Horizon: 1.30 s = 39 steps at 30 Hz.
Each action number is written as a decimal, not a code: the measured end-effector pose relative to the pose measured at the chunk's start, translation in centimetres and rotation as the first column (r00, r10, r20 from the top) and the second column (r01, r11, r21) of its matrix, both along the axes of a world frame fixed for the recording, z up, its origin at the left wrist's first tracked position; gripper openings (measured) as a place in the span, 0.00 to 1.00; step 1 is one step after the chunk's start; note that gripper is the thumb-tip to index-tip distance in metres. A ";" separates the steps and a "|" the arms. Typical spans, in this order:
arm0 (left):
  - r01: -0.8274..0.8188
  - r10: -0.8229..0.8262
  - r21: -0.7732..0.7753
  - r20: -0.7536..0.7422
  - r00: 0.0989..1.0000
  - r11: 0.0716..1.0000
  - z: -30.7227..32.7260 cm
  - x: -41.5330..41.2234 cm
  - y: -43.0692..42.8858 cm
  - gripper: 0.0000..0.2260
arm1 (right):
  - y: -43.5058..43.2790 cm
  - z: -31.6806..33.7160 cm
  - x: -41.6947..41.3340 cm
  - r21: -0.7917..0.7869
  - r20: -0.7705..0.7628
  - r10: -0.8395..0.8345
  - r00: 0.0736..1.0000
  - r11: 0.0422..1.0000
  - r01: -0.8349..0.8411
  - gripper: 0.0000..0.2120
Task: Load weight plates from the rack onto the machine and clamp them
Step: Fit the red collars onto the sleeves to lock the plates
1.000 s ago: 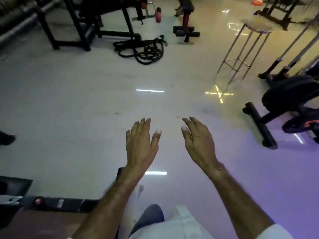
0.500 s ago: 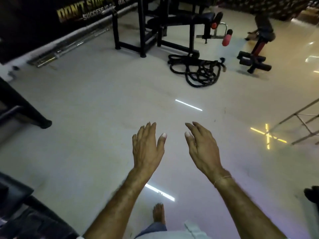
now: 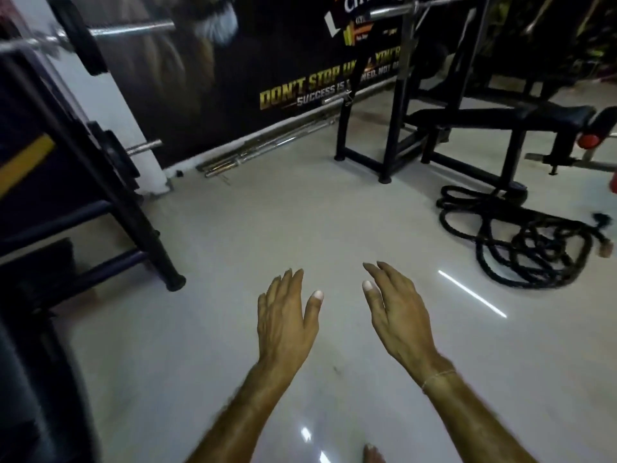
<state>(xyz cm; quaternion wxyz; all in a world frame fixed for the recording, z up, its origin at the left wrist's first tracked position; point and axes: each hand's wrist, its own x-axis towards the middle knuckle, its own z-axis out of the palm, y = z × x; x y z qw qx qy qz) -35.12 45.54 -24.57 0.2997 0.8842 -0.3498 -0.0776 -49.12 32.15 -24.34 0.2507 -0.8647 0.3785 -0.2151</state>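
**Empty hands between pickups, plates at the left edge**

A head-worn view looks down on a pale gym floor (image 3: 267, 222). In the lower centre of the frame, the left hand (image 3: 285, 324) and right hand (image 3: 399, 320) are held out side by side, backs up, fingers loosely spread, near each other but apart. Neither holds anything.

At the upper left, a dark weight plate (image 3: 78, 38) sits on a chrome bar (image 3: 133, 28). Below it, at the left edge, another plate (image 3: 115, 152) sits on a short peg of a black machine frame (image 3: 147, 235). Motion blur makes it unclear which is the rack and which the machine.

In the upper right stands a black bench (image 3: 500, 116), with a coiled black rope (image 3: 527, 242) on the floor at the right.

The step in hand looks like walking toward the equipment, not lifting. The next move probably calls for reaching up and left and gripping a plate's rim with both hands. No clamp is visible.
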 end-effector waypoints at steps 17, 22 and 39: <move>-0.340 0.346 -0.101 0.050 0.937 0.935 1.0 29.9 -29.5 0.32 | -32.9 2.7 35.5 -0.091 -0.040 0.381 0.924 0.919 -0.383 0.27; -0.409 0.415 -0.077 0.116 0.902 0.909 2.8 40.1 -35.6 0.32 | -39.8 3.5 47.4 -0.099 -0.022 0.474 0.880 0.875 -0.474 0.27; -0.782 0.782 -0.140 0.275 0.559 0.608 8.7 70.5 -49.6 0.27 | -56.1 8.1 88.1 -0.187 0.081 0.877 0.474 0.481 -0.857 0.26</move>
